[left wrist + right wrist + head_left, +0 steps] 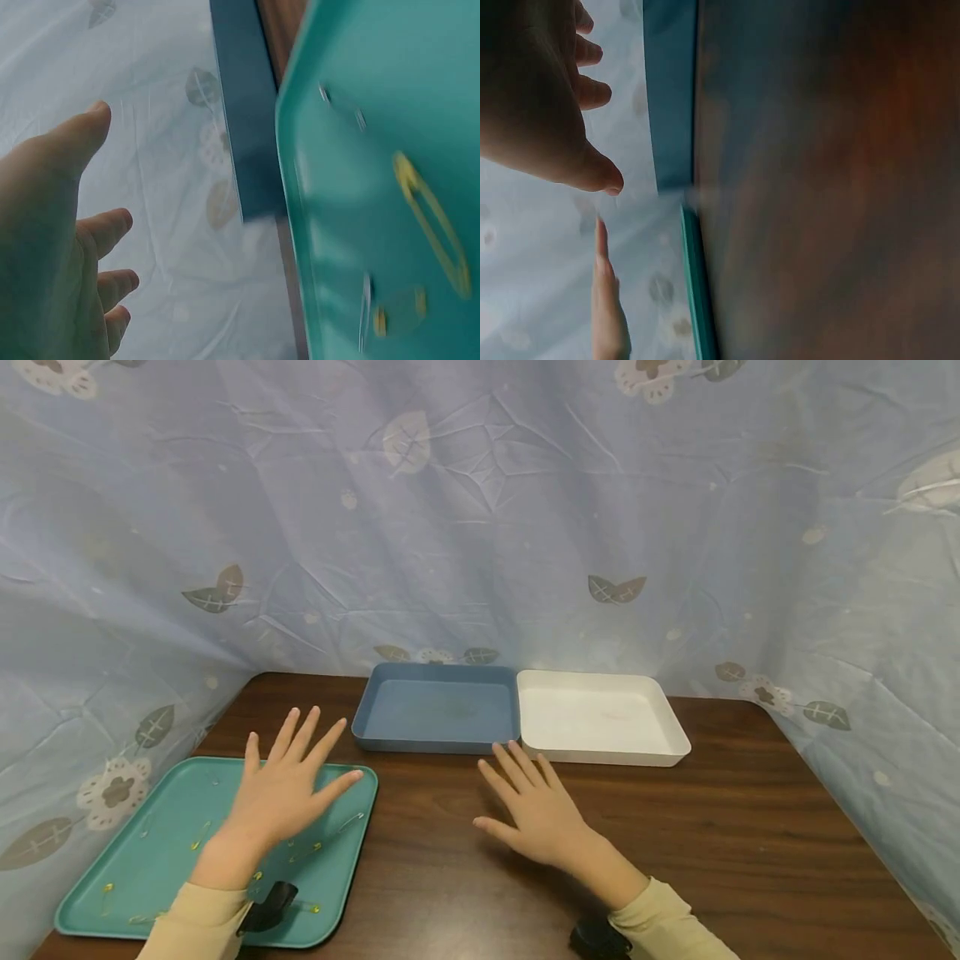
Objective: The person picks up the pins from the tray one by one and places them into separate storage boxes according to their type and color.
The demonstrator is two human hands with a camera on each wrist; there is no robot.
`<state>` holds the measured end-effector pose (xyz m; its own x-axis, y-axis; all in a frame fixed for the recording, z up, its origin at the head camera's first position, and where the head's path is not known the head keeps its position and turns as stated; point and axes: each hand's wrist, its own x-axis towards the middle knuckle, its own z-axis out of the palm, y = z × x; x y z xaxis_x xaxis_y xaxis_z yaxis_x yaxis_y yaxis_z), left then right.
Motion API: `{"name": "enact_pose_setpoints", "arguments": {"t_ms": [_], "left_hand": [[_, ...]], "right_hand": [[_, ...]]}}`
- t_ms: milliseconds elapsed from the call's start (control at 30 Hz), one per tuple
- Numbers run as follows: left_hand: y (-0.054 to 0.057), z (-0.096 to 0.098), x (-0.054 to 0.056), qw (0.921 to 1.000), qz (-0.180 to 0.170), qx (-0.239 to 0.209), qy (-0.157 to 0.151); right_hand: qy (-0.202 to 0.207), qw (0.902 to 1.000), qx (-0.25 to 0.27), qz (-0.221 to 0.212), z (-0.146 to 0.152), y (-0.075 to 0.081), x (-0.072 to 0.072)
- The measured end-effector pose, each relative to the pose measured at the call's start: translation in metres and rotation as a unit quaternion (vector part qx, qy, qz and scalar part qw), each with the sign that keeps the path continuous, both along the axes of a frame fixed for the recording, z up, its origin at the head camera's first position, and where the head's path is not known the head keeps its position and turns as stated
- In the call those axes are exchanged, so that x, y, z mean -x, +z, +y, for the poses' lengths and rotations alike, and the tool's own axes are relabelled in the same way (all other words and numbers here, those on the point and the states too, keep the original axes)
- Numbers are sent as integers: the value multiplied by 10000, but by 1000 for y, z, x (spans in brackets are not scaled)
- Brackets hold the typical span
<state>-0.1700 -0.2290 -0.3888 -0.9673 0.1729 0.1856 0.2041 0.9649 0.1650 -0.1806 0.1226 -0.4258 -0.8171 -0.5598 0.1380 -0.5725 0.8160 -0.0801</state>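
Fingers spread, my left hand hovers over the green tray with nothing in its grasp. Several safety pins lie scattered in that tray, among them a yellow safety pin and a silver one. The left forearm hides part of the tray. My right hand, also with fingers extended and holding nothing, is above the brown table in front of the blue tray and the white tray. In the right wrist view, the left hand appears below the right thumb.
The blue and white trays stand side by side at the back of the wooden table, and no items show in them. A patterned light-blue curtain hangs behind and along both sides. A dark band sits at the left wrist.
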Motion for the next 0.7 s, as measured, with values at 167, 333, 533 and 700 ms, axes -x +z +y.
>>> {"name": "enact_pose_setpoints", "arguments": {"t_ms": [167,333,533,700], "left_hand": [[3,-29,-11,9997,172,144,-76],[2,-60,-22,9998,125,155,-67],[-11,-101,-32,9995,-164,221,164],[-25,-132,-38,9975,-506,310,377]], "right_hand": [[556,9981,-158,-205,-23,1,-14],[1120,9932,-288,-143,-44,-3,-19],[1688,9839,-561,-193,-69,-8,-24],[2015,9760,-774,-270,-92,-5,-29]]}}
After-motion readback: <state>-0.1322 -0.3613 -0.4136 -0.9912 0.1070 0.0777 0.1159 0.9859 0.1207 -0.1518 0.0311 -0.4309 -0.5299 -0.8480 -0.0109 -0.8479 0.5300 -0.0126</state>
